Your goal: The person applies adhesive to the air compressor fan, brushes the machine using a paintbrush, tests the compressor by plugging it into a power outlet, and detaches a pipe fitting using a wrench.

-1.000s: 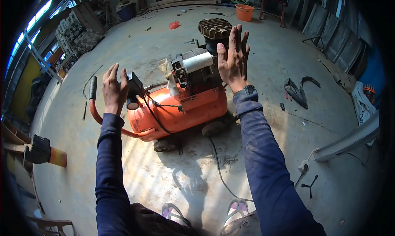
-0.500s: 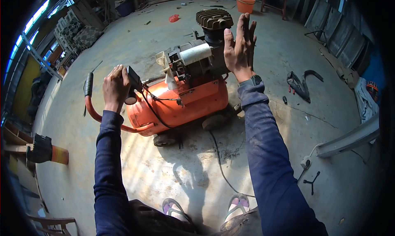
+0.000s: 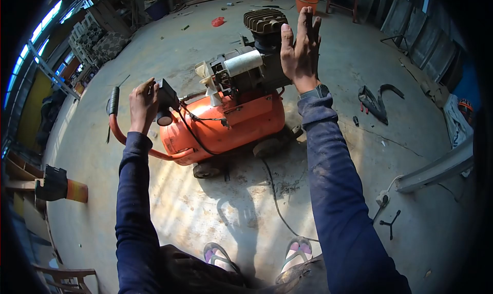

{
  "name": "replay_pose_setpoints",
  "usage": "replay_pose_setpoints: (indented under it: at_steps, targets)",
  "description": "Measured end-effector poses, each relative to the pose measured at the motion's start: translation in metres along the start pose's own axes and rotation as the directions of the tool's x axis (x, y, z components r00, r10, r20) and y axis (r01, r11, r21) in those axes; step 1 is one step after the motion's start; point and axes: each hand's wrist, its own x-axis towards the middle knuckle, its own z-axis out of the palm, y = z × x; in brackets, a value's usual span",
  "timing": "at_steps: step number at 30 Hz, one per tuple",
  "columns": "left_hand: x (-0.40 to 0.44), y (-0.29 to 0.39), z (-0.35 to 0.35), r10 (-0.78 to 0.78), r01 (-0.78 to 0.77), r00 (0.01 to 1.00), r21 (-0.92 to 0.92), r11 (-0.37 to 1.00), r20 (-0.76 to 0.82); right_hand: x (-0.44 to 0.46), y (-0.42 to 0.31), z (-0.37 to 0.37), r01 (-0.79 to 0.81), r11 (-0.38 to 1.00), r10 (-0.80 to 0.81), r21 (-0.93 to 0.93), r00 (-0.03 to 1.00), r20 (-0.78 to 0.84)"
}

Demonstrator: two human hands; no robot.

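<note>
A orange horizontal steel compressor tank (image 3: 228, 135) stands on small dark wheels on the grey concrete floor (image 3: 102, 237), in front of the person. At the tank's left end, the bare left hand (image 3: 143, 104) is raised with its fingers bent, right beside a black rectangular box (image 3: 167, 95); whether it grips or only touches the box cannot be told. A round black-rimmed gauge (image 3: 164, 118) sits below that box, above the tank's left end, and an orange tubular handle with a black grip (image 3: 117, 131) curves out left of the tank. Above the tank's right end, the bare right hand (image 3: 302, 60) is held up open and apparently holding nothing, its fingers straight and its thumb spread. On top of the tank are a white plastic fan (image 3: 211, 87), a silver metal cylinder (image 3: 243, 63) and, farther back, a brown finned pump head (image 3: 265, 21). A black three-armed wrench (image 3: 391, 225) lies to the tank's right, nearer the person.
</note>
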Motion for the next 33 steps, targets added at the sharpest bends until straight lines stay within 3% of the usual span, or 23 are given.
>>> replay_pose_setpoints:
  at_steps: [9, 12, 19, 26, 31, 33]
  targets:
    - [0.01, -0.018, 0.017, -0.103, 0.09, 0.994, -0.236, 0.968, -0.042, 0.02, -0.001, -0.03, 0.05, 0.999, -0.05, -0.004, 0.998, -0.049]
    - [0.013, -0.011, 0.019, -0.061, 0.064, 0.994, 0.032, 0.997, -0.095, 0.026, -0.003, -0.038, 0.073, 0.997, -0.073, -0.009, 0.995, -0.06]
    - [0.018, -0.002, 0.01, -0.086, 0.085, 0.995, -0.01, 0.996, -0.042, 0.036, 0.01, -0.057, 0.1, 0.995, -0.1, -0.012, 0.992, -0.073]
    - [0.015, 0.0, 0.003, -0.071, 0.071, 0.997, 0.009, 0.997, -0.028, 0.041, 0.008, -0.049, -0.003, 0.997, 0.014, 0.081, 0.99, -0.141]
    - [0.012, -0.004, 0.004, -0.052, 0.052, 0.999, -0.026, 0.998, -0.015, 0.044, -0.004, -0.05, -0.08, 0.984, 0.094, 0.159, 0.992, -0.081]
    - [0.011, -0.001, 0.003, -0.039, 0.038, 0.999, -0.021, 0.999, -0.003, 0.048, -0.012, -0.038, 0.001, 0.985, 0.048, 0.17, 0.957, -0.285]
